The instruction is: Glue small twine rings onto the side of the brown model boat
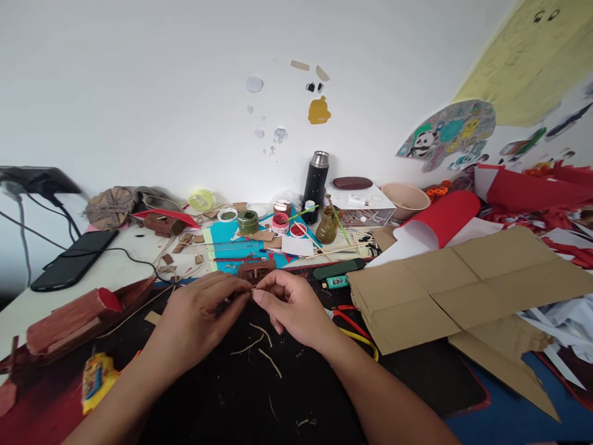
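Over the black mat (222,402), my left hand (199,315) and my right hand (291,306) meet at the fingertips. Both are closed in a pinch around something too small to make out. Below them lie several short pieces of thin twine (270,363). Just behind the fingers sits a small brown cardboard piece (256,269), partly hidden by my hands. Scissors with red and yellow handles (354,324) rest beside my right wrist. A green-handled tool (338,268) and a teal lighter (335,282) lie beyond my right hand.
At left are a red-brown model boat (74,321), a yellow glue gun (99,380) and a black phone (74,262). Paint jars (248,222) and a black thermos (316,182) stand at the back. Folded cardboard (445,284) and red paper (447,216) cover the right side.
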`<state>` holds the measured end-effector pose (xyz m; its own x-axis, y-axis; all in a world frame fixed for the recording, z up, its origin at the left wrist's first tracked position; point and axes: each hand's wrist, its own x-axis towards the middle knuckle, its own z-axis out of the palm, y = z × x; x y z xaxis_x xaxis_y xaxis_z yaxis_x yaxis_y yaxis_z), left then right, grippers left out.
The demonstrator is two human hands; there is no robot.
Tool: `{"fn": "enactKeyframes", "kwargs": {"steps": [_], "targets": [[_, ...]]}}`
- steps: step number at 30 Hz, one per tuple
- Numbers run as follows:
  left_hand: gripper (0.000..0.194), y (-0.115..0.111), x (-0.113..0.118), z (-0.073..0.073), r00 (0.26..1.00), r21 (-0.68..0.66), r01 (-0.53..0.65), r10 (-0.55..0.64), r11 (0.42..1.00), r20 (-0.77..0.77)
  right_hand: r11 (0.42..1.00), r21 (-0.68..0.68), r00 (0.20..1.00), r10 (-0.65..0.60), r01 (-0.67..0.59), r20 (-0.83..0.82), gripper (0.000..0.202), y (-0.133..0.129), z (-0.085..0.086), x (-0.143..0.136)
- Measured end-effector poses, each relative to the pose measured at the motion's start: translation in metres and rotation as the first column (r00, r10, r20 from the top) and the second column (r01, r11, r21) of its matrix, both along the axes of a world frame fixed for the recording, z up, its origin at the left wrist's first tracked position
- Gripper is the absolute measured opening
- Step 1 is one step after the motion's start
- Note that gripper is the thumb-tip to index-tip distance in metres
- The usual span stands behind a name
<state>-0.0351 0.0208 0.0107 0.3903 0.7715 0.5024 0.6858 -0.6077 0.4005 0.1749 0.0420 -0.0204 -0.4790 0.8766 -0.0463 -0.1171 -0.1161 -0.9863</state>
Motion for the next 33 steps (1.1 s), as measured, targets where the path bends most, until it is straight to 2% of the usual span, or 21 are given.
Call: {"fn": "enactKeyframes", "kwargs": {"steps": [7, 11, 14, 16, 18, 22, 25, 33], "targets": [[0.021, 0.0013, -0.0001, -0.0008, 0.997, 0.067, -0.003, 0.008, 0.998, -0.079, 0.993, 0.102, 0.994, -0.069, 0.061, 0.08, 0.024, -0.0032, -0.0019, -0.0004], [0.028, 0.0011, 0.0029, -0.0031, 0.981, 0.16, 0.02, 0.011, 0.987, -0.192, 0.984, 0.156, 0.981, -0.115, 0.091, 0.155, 0.018, -0.003, -0.0039, -0.0012], [0.033, -0.0001, 0.0047, -0.0036, 0.974, 0.18, 0.024, 0.017, 0.983, -0.225, 0.983, 0.156, 0.977, -0.126, 0.099, 0.17, 0.017, -0.0019, -0.0039, -0.0016], [0.033, -0.0008, 0.0042, -0.0032, 0.988, 0.134, 0.011, 0.01, 0.991, -0.155, 0.989, 0.117, 0.985, -0.108, 0.092, 0.133, 0.018, -0.0011, -0.0028, -0.001], [0.032, -0.0015, 0.0026, -0.0025, 1.0, 0.031, -0.019, 0.02, 0.999, -0.024, 0.995, 0.064, 0.993, -0.087, 0.082, 0.08, 0.021, -0.0002, -0.0014, 0.0001], [0.036, -0.0022, -0.0003, -0.001, 0.98, -0.203, -0.093, 0.126, 0.975, 0.155, 0.998, 0.005, 0.998, -0.064, 0.064, 0.013, 0.029, 0.001, 0.0009, 0.0018], [0.04, -0.0024, 0.0007, 0.0001, 0.971, -0.278, -0.114, 0.166, 0.954, 0.172, 0.998, -0.001, 0.998, -0.056, 0.056, -0.01, 0.03, 0.0008, 0.0018, 0.0016], [0.032, -0.0027, 0.0076, 0.0023, 0.974, -0.348, -0.1, 0.163, 0.932, 0.157, 0.999, -0.023, 0.999, -0.04, 0.04, -0.002, 0.034, -0.0002, 0.0029, 0.0001]]}}
